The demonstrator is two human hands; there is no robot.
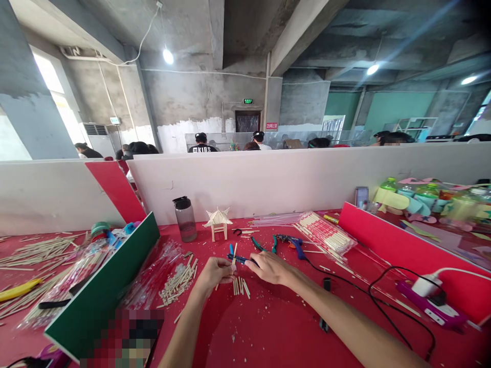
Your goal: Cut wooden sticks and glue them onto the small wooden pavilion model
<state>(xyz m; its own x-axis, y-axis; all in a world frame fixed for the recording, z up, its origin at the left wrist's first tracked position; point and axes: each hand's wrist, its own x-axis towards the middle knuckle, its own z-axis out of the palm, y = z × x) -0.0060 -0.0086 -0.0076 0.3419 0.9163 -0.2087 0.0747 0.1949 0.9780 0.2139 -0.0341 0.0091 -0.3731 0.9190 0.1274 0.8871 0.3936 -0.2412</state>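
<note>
My left hand (pixel 215 272) pinches a thin wooden stick (pixel 234 254) and holds it upright over the red table (pixel 268 317). My right hand (pixel 268 267) grips blue-handled cutters (pixel 238 258), whose jaws sit at the stick. Below both hands lies a small row of cut stick pieces (pixel 240 286). A small wooden pavilion model (pixel 218 221) stands behind them near the white partition.
A dark water bottle (pixel 185 219) stands left of the model. A glue gun (pixel 292 243), green pliers (pixel 265 246) and a pack of sticks (pixel 326 233) lie to the right. A power strip (pixel 429 301) with black cables sits at right. A green divider board (pixel 103 286) stands at left.
</note>
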